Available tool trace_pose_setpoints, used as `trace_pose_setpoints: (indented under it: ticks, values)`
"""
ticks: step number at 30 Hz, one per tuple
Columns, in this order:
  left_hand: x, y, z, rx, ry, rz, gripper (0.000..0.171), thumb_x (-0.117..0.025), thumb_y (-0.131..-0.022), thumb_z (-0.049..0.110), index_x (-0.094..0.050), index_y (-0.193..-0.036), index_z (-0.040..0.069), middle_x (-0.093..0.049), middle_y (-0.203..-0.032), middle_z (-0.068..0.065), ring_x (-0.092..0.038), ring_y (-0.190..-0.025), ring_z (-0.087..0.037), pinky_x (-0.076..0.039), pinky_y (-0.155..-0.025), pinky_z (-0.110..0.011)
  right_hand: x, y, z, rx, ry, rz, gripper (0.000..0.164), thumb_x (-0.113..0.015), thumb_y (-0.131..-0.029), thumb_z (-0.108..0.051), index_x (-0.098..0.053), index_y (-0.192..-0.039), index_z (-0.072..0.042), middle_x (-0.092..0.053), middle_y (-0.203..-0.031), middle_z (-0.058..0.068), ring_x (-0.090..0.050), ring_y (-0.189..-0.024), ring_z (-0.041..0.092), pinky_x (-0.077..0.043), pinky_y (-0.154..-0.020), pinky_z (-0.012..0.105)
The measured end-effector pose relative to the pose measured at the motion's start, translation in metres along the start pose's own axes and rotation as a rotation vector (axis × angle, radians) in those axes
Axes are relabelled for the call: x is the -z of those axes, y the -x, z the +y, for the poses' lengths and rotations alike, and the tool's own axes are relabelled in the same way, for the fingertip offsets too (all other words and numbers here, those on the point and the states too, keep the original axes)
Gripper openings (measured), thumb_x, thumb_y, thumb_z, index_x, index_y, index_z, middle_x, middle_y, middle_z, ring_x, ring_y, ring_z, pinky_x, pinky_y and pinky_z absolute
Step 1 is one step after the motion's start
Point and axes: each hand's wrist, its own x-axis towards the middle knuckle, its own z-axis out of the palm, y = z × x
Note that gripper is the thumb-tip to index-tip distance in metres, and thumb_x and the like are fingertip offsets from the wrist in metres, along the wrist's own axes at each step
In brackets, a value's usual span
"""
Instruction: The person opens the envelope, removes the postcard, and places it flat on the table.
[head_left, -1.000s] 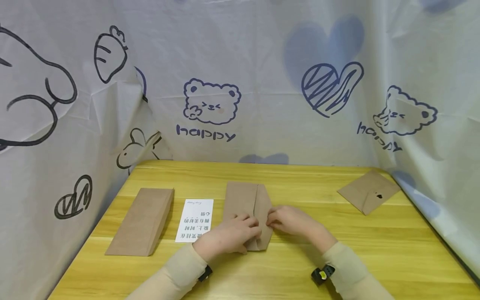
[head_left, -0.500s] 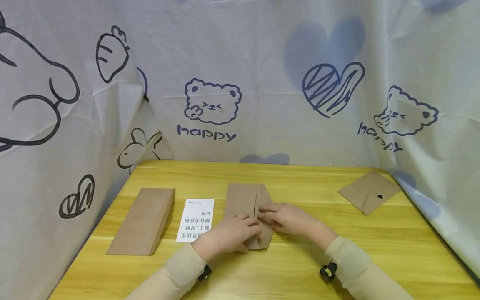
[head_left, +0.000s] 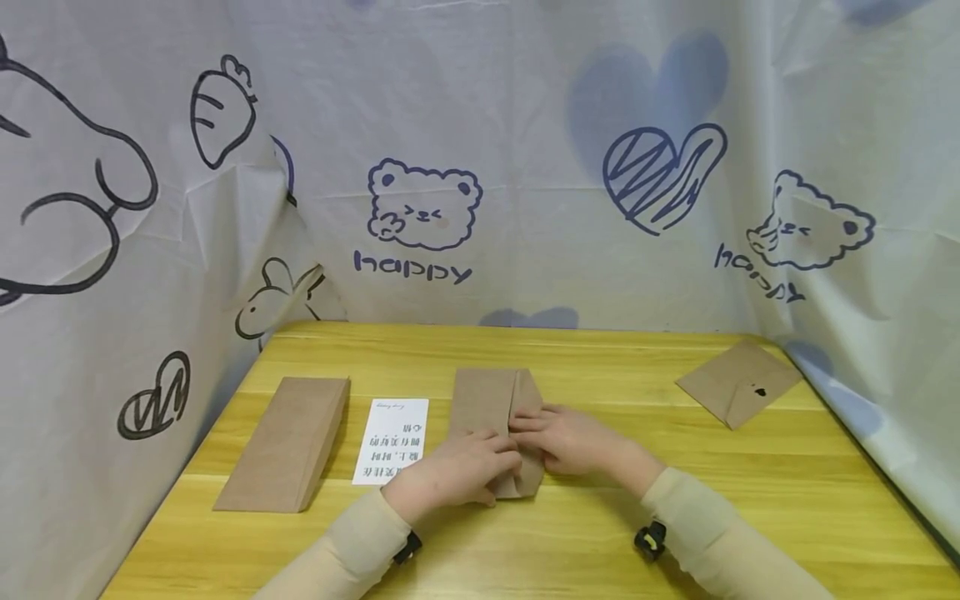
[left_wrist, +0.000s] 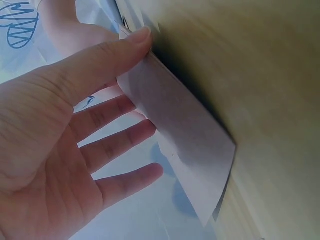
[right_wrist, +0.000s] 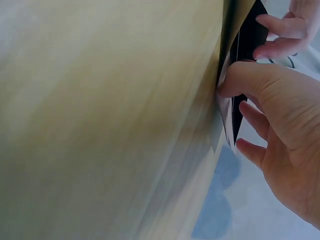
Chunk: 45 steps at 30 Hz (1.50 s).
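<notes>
A brown paper envelope [head_left: 482, 398] lies in the middle of the wooden table, its flap side up. My left hand [head_left: 463, 468] rests across its near left part. The left wrist view shows the left thumb [left_wrist: 137, 37] against the envelope's edge, with spread fingers on its face [left_wrist: 172, 120]. My right hand [head_left: 573, 437] lies over the right-hand flap, its fingertips near the flap's inner edge. In the right wrist view the right thumb [right_wrist: 235, 82] touches the envelope's side edge, while the fingers reach over the top. The hands cover the envelope's lower middle.
Left of the envelope lies a white printed card [head_left: 390, 437], partly behind the left hand. Another brown envelope [head_left: 281, 446] lies farther left. At the far right sits a brown envelope with a black heart mark [head_left: 738, 383]. White printed cloth [head_left: 540, 125] surrounds the table [head_left: 622, 358].
My right hand has moved left from the envelope's right edge onto its flap. The left hand stays in place. Between the last half second and now, the right hand shifts only slightly.
</notes>
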Motion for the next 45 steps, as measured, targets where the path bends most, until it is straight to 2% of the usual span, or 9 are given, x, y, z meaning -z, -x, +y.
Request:
trace_pose_setpoints:
  ticks: [9, 17, 21, 27, 36, 41, 45]
  values:
    - [-0.003, -0.001, -0.001, 0.005, 0.004, 0.003, 0.045, -0.080, -0.076, 0.040, -0.059, -0.115, 0.029, -0.059, -0.128, 0.007, -0.055, -0.119, -0.016, -0.049, -0.099, -0.036, -0.001, -0.002, -0.004, -0.023, -0.036, -0.081, 0.050, -0.055, -0.092, -0.010, -0.052, -0.141, -0.013, -0.051, -0.147, 0.004, -0.043, -0.140, 0.026, -0.036, -0.114, 0.050]
    - [-0.004, -0.001, -0.003, -0.013, -0.005, 0.011, 0.048, -0.079, -0.076, 0.041, -0.059, -0.118, 0.028, -0.057, -0.132, 0.006, -0.055, -0.123, -0.015, -0.049, -0.102, -0.034, -0.006, 0.001, 0.008, -0.030, -0.134, -0.038, 0.042, -0.049, -0.099, -0.014, -0.053, -0.141, -0.014, -0.049, -0.148, 0.005, -0.043, -0.139, 0.029, -0.037, -0.112, 0.054]
    - [-0.003, 0.000, -0.002, -0.013, 0.010, 0.001, 0.045, -0.079, -0.077, 0.040, -0.060, -0.117, 0.027, -0.059, -0.128, 0.007, -0.056, -0.119, -0.014, -0.049, -0.101, -0.032, -0.006, 0.006, 0.012, -0.061, -0.191, -0.051, 0.042, -0.049, -0.101, -0.017, -0.050, -0.143, -0.015, -0.047, -0.150, 0.004, -0.040, -0.142, 0.030, -0.035, -0.112, 0.057]
    - [-0.002, 0.000, -0.002, -0.006, 0.043, -0.013, 0.044, -0.079, -0.078, 0.038, -0.060, -0.117, 0.027, -0.058, -0.128, 0.007, -0.056, -0.117, -0.013, -0.050, -0.098, -0.032, -0.005, 0.013, 0.014, -0.105, -0.202, -0.045, 0.040, -0.047, -0.101, -0.016, -0.053, -0.141, -0.017, -0.049, -0.149, 0.003, -0.040, -0.142, 0.030, -0.035, -0.112, 0.058]
    - [-0.004, -0.002, -0.003, -0.005, 0.054, -0.023, 0.043, -0.079, -0.079, 0.037, -0.061, -0.116, 0.027, -0.058, -0.130, 0.006, -0.056, -0.117, -0.015, -0.049, -0.099, -0.033, -0.008, 0.024, 0.017, -0.194, -0.235, -0.025, 0.043, -0.048, -0.098, -0.007, -0.055, -0.139, -0.014, -0.052, -0.146, 0.005, -0.042, -0.140, 0.032, -0.035, -0.112, 0.057]
    - [-0.005, -0.002, -0.003, -0.009, 0.056, -0.022, 0.044, -0.079, -0.078, 0.037, -0.061, -0.117, 0.027, -0.058, -0.132, 0.005, -0.056, -0.119, -0.015, -0.049, -0.101, -0.034, -0.006, 0.025, 0.015, -0.232, -0.235, -0.018, 0.042, -0.049, -0.099, -0.011, -0.054, -0.140, -0.014, -0.050, -0.147, 0.009, -0.042, -0.139, 0.034, -0.037, -0.111, 0.056]
    - [-0.007, -0.003, -0.004, -0.009, 0.053, -0.014, 0.046, -0.079, -0.077, 0.038, -0.061, -0.117, 0.026, -0.058, -0.133, 0.005, -0.056, -0.120, -0.015, -0.048, -0.102, -0.033, -0.001, 0.024, 0.009, -0.288, -0.253, 0.011, 0.041, -0.051, -0.101, -0.021, -0.053, -0.141, -0.012, -0.047, -0.149, 0.015, -0.043, -0.138, 0.036, -0.039, -0.111, 0.052]
